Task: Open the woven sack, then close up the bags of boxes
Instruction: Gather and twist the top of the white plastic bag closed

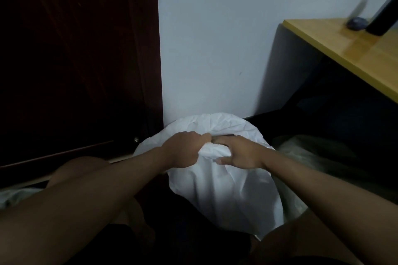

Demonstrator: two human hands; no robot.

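sack: white woven sack [226, 178] on the floor against the wall, directly under both hands, mouth up
left hand: left hand [185, 149] clenched on a bunch of the sack's top fabric, on the near-left of the mouth
right hand: right hand [241, 153] just beside the left, fingers reaching into the gathered neck, thumb on the outside; looks like a pinch on the near lip
mouth: small dark gap visible beyond the right hand's fingers, rest is gathered and crumpled; no tie or cord visible
progress: my read is step one in hand, sack not yet spread open
contents: cannot tell, no boxes visible
bags: pale translucent plastic [301, 153] to the right of the right hand, under the desk [344, 58]; too dark to say whether it is a bag of boxes or whether it is shut
left to do: finish opening the mouth, then all the bag closing; nothing shows it started
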